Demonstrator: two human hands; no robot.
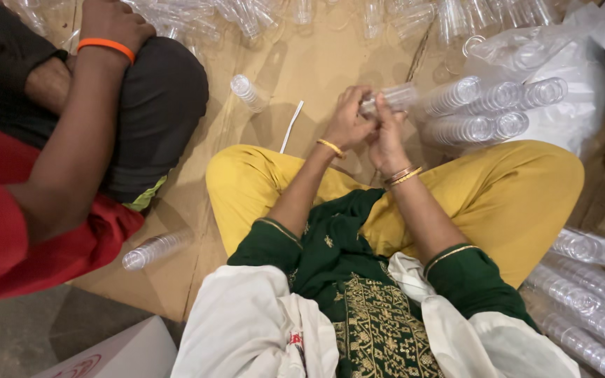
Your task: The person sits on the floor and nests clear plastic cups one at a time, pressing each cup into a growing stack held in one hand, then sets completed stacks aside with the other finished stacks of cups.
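Both hands meet above the yellow-clad knees. The left hand (348, 122) and right hand (386, 136) close their fingers around the near end of a clear plastic cup stack (393, 96); the gripped end is hidden. More sleeved cup stacks (488, 112) lie just right, others (589, 294) cut off at the right edge. Brown cardboard flooring (302, 77) carries everything. A co-worker's arm (71, 147) rests at left.
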